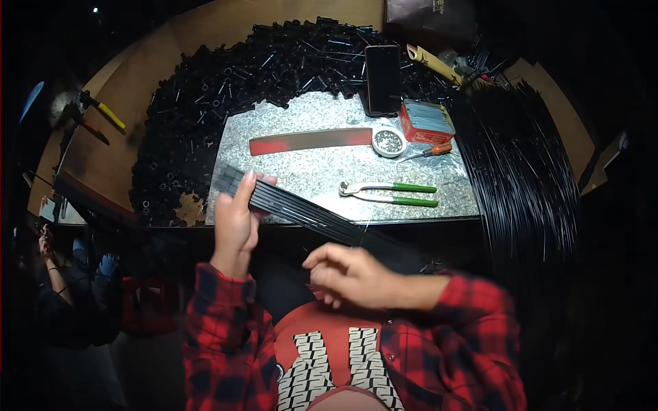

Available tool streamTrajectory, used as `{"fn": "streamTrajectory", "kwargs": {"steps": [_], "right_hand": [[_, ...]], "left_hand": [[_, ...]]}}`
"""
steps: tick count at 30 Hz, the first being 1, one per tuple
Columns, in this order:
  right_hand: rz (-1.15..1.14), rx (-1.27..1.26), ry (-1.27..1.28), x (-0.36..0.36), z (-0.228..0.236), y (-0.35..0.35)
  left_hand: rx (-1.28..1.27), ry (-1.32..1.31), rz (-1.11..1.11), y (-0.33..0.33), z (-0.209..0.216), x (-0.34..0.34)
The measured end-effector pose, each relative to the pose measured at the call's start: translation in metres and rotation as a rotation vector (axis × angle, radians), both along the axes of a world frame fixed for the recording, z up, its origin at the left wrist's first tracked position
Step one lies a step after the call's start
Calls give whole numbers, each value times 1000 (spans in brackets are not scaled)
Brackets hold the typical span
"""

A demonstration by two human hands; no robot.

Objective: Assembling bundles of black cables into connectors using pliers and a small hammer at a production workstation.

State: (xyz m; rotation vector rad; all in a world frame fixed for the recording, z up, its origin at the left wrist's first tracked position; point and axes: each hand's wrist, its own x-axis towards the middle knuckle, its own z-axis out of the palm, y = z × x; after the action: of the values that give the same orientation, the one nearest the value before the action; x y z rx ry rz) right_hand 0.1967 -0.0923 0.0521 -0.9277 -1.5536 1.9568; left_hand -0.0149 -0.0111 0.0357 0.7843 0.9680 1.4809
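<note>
My left hand (236, 222) is closed around a bundle of thin black rods (295, 211), thumb pointing up along it. The bundle slants down to the right, over the table's front edge, and its lower end fades into the dark. Just below that part is my right hand (349, 275), fingers curled inward and slightly blurred. Whatever it pinches, if anything, is too small to make out. Beyond the bundle lie end-cutting pliers (391, 194) with green handles. A long red and brown strip (312, 140) rests further back.
A white round dish (388, 142) of small metal bits, a red box (427, 122), an orange-handled screwdriver (439, 149) and a phone (382, 79) stand behind the pliers. Dark small parts (205, 89) are heaped at the back left. Long black rods (521, 157) hang over the right edge. Another person (65, 281) is at far left.
</note>
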Motion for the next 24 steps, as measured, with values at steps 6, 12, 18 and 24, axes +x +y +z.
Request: {"fn": "streamTrajectory", "kwargs": {"steps": [6, 12, 18, 24], "right_hand": [[-258, -269, 529, -31, -69, 13], [-824, -157, 396, 0, -29, 48], [-370, 328, -8, 58, 63, 79], [82, 655, -370, 31, 52, 75]], "left_hand": [[-60, -235, 187, -37, -34, 22], [-119, -296, -201, -61, -24, 48], [-4, 246, -592, -93, 10, 36], [584, 721, -30, -63, 58, 20]]}}
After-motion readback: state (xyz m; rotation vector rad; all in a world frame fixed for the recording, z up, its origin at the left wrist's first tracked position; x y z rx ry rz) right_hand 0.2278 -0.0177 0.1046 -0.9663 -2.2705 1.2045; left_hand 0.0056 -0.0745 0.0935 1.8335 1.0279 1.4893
